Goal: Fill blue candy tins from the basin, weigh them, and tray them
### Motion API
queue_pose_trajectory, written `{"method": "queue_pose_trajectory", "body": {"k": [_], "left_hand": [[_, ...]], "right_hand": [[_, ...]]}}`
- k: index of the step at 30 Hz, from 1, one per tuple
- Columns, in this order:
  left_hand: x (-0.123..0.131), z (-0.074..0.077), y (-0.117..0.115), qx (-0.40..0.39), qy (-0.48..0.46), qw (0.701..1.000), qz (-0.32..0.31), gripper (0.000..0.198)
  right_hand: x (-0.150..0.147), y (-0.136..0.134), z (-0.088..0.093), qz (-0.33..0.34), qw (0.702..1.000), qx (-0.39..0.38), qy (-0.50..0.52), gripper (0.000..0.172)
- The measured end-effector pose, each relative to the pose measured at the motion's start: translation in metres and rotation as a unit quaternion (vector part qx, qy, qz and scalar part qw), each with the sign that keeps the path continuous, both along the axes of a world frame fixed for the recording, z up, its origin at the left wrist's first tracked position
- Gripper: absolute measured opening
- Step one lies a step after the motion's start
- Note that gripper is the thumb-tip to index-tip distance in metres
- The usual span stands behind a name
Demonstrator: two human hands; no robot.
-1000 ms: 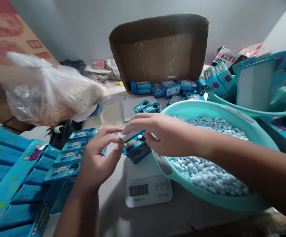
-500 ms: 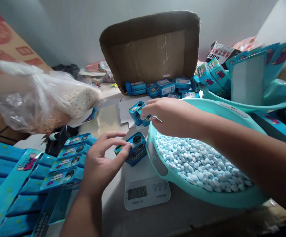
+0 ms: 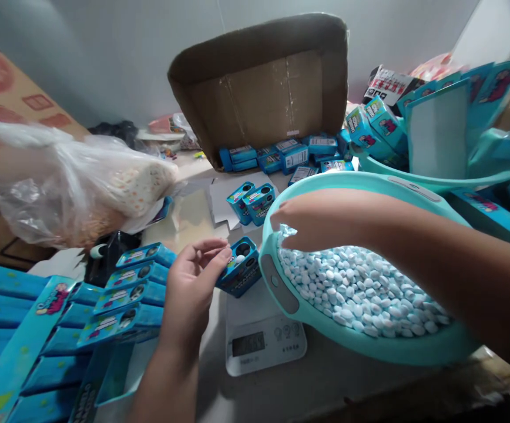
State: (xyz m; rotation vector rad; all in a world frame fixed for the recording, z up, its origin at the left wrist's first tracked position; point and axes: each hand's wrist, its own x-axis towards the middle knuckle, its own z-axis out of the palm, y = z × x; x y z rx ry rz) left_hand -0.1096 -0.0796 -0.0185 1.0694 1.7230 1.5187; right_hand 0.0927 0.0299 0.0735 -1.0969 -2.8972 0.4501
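Two spare boxes (image 3: 251,201) behind scale (image 3: 264,343) — left fingers (image 3: 211,249) slack at box (image 3: 242,271), right fingers (image 3: 289,212) — hold unclear.

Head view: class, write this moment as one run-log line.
left hand: thumb against blue candy box on scale | right hand: over tablets in teal basin

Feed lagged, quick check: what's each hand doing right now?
Left hand: open, loosely curled, thumb tip at the small blue box on the scale.
Right hand: fingers curled down over the tablets in the basin; grip cannot be told.
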Motion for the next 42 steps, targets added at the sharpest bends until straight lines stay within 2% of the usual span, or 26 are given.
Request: {"method": "queue_pose_trajectory", "body": {"k": [2, 5, 8, 10, 18, 23, 26, 30, 33, 36, 39, 42], "left_hand": [[-0.001, -0.001, -0.003, 0.051, 0.027, 0.998, -0.015, 0.026], [-0.004, 0.001, -0.009, 0.130, 0.172, 0.975, -0.059, 0.006], [-0.008, 0.004, -0.013, 0.155, 0.341, 0.922, -0.099, 0.009], [-0.011, 0.004, -0.014, 0.164, 0.386, 0.902, -0.105, 0.010], [-0.009, -0.001, -0.012, 0.210, 0.402, 0.887, -0.084, 0.013], [-0.009, 0.001, -0.012, 0.231, 0.418, 0.878, -0.032, 0.013], [-0.007, 0.005, -0.013, 0.227, 0.426, 0.876, 0.011, 0.015], [-0.002, 0.009, -0.015, 0.217, 0.414, 0.882, 0.057, 0.020], [-0.001, 0.010, -0.015, 0.219, 0.415, 0.881, 0.053, 0.018], [-0.004, 0.010, -0.014, 0.225, 0.434, 0.872, 0.029, 0.015], [-0.007, 0.008, -0.013, 0.223, 0.443, 0.869, 0.004, 0.015], [-0.007, 0.007, -0.013, 0.218, 0.447, 0.867, -0.013, 0.016]], "right_hand": [[0.002, 0.002, -0.002, 0.062, 0.991, -0.028, -0.112, 0.028], [0.001, 0.003, -0.004, 0.095, 0.985, -0.036, -0.138, 0.046], [-0.001, 0.003, -0.003, 0.092, 0.985, -0.033, -0.142, 0.046], [-0.001, 0.003, -0.003, 0.088, 0.986, -0.035, -0.141, 0.043], [0.001, 0.004, -0.003, 0.082, 0.990, -0.043, -0.103, 0.025], [-0.002, 0.005, -0.006, 0.077, 0.988, -0.024, -0.134, 0.027], [-0.004, 0.009, -0.007, 0.103, 0.983, -0.031, -0.152, 0.025], [-0.005, 0.010, 0.000, 0.108, 0.983, -0.006, -0.149, 0.019], [-0.008, 0.007, 0.009, 0.092, 0.991, 0.042, -0.091, 0.017], [-0.014, 0.002, 0.009, 0.092, 0.993, 0.068, 0.024, 0.018], [-0.023, -0.002, 0.000, 0.111, 0.985, 0.048, 0.122, 0.017], [-0.031, -0.005, -0.011, 0.139, 0.978, 0.002, 0.153, 0.018]]}}
